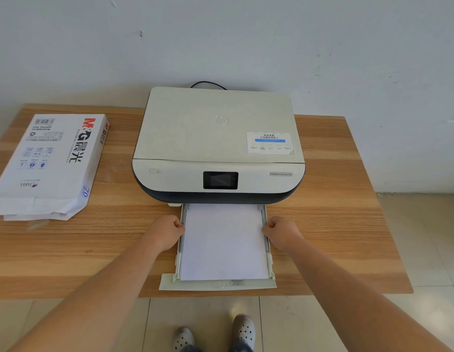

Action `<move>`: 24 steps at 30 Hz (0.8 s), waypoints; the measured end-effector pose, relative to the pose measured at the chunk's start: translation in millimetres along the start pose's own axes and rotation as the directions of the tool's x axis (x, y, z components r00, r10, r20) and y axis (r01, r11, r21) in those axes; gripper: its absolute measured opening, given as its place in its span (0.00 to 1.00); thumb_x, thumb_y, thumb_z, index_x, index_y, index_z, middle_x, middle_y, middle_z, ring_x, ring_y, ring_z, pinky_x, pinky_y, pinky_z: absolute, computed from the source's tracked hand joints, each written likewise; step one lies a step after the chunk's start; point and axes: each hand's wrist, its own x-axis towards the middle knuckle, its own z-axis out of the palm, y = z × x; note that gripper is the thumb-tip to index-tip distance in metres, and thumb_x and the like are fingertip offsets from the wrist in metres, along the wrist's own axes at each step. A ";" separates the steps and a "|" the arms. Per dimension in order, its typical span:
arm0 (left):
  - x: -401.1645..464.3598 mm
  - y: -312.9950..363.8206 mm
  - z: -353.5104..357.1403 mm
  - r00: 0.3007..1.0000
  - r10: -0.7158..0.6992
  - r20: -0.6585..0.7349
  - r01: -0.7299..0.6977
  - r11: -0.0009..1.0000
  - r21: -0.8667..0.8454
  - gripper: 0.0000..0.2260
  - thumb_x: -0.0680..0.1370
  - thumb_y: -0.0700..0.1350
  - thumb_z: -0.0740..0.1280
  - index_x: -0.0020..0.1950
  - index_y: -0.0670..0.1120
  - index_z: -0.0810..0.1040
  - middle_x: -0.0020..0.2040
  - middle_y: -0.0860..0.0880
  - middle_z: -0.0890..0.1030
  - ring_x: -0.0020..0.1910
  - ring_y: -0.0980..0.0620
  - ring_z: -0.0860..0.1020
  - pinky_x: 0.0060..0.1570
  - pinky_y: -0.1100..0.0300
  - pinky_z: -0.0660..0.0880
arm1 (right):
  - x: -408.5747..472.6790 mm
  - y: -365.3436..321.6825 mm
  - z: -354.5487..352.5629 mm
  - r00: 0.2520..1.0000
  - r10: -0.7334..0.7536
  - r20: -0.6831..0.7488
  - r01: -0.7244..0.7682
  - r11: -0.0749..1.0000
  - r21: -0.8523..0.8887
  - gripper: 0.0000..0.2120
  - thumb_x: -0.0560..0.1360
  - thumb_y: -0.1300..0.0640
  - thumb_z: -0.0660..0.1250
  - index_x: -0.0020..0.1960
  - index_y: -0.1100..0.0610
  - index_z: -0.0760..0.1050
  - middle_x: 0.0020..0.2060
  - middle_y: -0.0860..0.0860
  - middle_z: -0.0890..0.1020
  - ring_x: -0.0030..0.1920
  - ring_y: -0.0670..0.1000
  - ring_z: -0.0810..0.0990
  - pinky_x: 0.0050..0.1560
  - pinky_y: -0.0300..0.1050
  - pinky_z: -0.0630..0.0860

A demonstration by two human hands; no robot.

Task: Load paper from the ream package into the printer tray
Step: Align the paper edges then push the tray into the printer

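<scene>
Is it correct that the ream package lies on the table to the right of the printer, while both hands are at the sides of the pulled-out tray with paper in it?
Not quite: the head view shows the ream package lying left of the printer, not right. The rest holds: the left hand and right hand are at the sides of the pulled-out tray, which has paper in it.

Lighting: bright, even, diffuse daylight; shadows faint. Focus: sharp centrally, slightly soft at margins. Distortion: wide-angle bowing of tabletop (347, 199) edges.
</scene>
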 end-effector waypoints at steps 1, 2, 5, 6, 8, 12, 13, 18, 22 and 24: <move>0.3 0.2 0.2 1.000 0.004 -0.003 -0.004 1.000 0.006 0.08 0.78 0.44 0.63 0.39 0.46 0.75 0.44 0.47 0.80 0.39 0.51 0.76 0.34 0.60 0.69 | 0.2 -0.4 0.4 1.000 0.001 0.000 -0.001 1.000 -0.003 0.10 0.75 0.58 0.60 0.35 0.55 0.65 0.30 0.49 0.70 0.29 0.48 0.66 0.28 0.40 0.65; 0.6 0.7 0.6 1.000 0.008 -0.006 -0.008 1.000 0.013 0.08 0.78 0.44 0.63 0.39 0.46 0.75 0.43 0.46 0.80 0.38 0.51 0.76 0.34 0.60 0.70 | 0.4 -1.0 0.7 1.000 0.005 0.000 -0.005 1.000 -0.007 0.09 0.75 0.58 0.60 0.36 0.55 0.66 0.30 0.50 0.70 0.29 0.49 0.67 0.28 0.40 0.65; 0.7 1.9 1.8 1.000 0.009 -0.013 -0.009 1.000 0.028 0.07 0.78 0.43 0.63 0.40 0.46 0.76 0.42 0.46 0.80 0.38 0.51 0.76 0.35 0.60 0.71 | 0.9 -1.9 1.2 1.000 0.004 0.007 -0.004 0.999 -0.035 0.07 0.75 0.57 0.59 0.38 0.55 0.67 0.32 0.51 0.72 0.30 0.49 0.68 0.29 0.41 0.67; 0.7 2.0 1.8 1.000 0.010 -0.015 -0.009 0.999 0.033 0.07 0.78 0.43 0.63 0.41 0.46 0.76 0.42 0.46 0.80 0.38 0.51 0.76 0.34 0.61 0.71 | 0.8 -2.0 0.9 1.000 0.002 0.011 -0.002 0.999 -0.046 0.07 0.76 0.57 0.59 0.39 0.55 0.68 0.33 0.51 0.73 0.30 0.49 0.69 0.29 0.41 0.67; 0.7 1.9 1.2 1.000 0.014 -0.013 -0.014 0.999 0.040 0.06 0.78 0.43 0.63 0.42 0.46 0.77 0.42 0.46 0.80 0.38 0.51 0.76 0.34 0.61 0.70 | 0.5 -1.3 0.2 1.000 -0.008 0.013 0.009 0.998 -0.056 0.07 0.76 0.57 0.59 0.40 0.55 0.69 0.33 0.52 0.74 0.31 0.50 0.69 0.30 0.41 0.68; -0.1 1.7 0.7 1.000 0.016 -0.003 -0.016 0.999 0.044 0.06 0.78 0.43 0.63 0.42 0.46 0.76 0.42 0.47 0.80 0.38 0.52 0.76 0.33 0.61 0.69 | -0.2 0.2 -1.2 1.000 -0.019 0.010 0.019 0.998 -0.057 0.08 0.76 0.57 0.60 0.38 0.54 0.69 0.33 0.51 0.74 0.31 0.50 0.70 0.31 0.41 0.69; -0.6 2.3 0.9 1.000 0.017 -0.005 -0.016 0.999 0.049 0.06 0.78 0.43 0.63 0.42 0.46 0.76 0.42 0.47 0.80 0.38 0.52 0.75 0.33 0.61 0.69 | 0.0 -0.1 -1.0 1.000 -0.018 0.012 0.019 0.998 -0.055 0.09 0.76 0.57 0.60 0.37 0.54 0.69 0.33 0.51 0.74 0.31 0.49 0.70 0.30 0.41 0.68; -2.7 7.6 1.5 0.999 0.029 -0.024 -0.027 0.996 0.083 0.08 0.78 0.42 0.63 0.39 0.48 0.74 0.41 0.47 0.79 0.36 0.52 0.74 0.31 0.61 0.67 | -0.1 -3.0 1.5 1.000 -0.004 0.009 0.005 0.998 -0.062 0.07 0.76 0.57 0.60 0.39 0.55 0.69 0.35 0.52 0.74 0.31 0.50 0.70 0.31 0.42 0.69; -4.7 8.5 1.5 0.999 0.026 -0.029 -0.024 0.997 0.078 0.08 0.78 0.42 0.62 0.39 0.48 0.74 0.42 0.47 0.79 0.36 0.53 0.74 0.31 0.62 0.66 | -1.2 -3.6 1.8 1.000 -0.006 -0.005 0.006 0.998 -0.068 0.08 0.76 0.57 0.60 0.38 0.55 0.68 0.34 0.51 0.74 0.31 0.50 0.69 0.30 0.41 0.68; -5.7 8.3 1.2 0.999 0.025 -0.035 -0.022 0.997 0.077 0.07 0.79 0.42 0.62 0.41 0.47 0.75 0.42 0.47 0.79 0.37 0.53 0.74 0.31 0.62 0.66 | -1.7 -4.6 2.0 1.000 -0.006 -0.009 0.005 0.998 -0.065 0.07 0.76 0.58 0.60 0.39 0.55 0.68 0.34 0.51 0.74 0.31 0.50 0.70 0.30 0.41 0.69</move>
